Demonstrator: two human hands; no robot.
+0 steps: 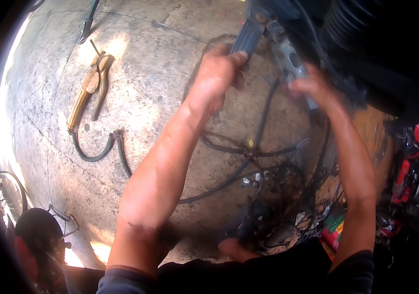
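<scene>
My left hand (217, 73) is closed round the lower end of a dark ribbed footrest (250, 38), thumb along its edge. My right hand (315, 87), slightly smeared by motion, grips a grey metal bracket (292, 60) with oval holes in it. The bracket and footrest come close together at their upper ends, by a rusty bolt (261, 18). Whether they are joined there I cannot tell. Dark machine parts, among them a black coil spring (349, 24), are just beyond my right hand.
A worn welding electrode holder (86, 90) lies on the stained concrete floor (136, 83), its black cable (94, 158) running under my left arm. More cables (248, 152) cross below my hands. Scraps and red items (405, 176) clutter the right side. A dark round object (38, 230) stands lower left.
</scene>
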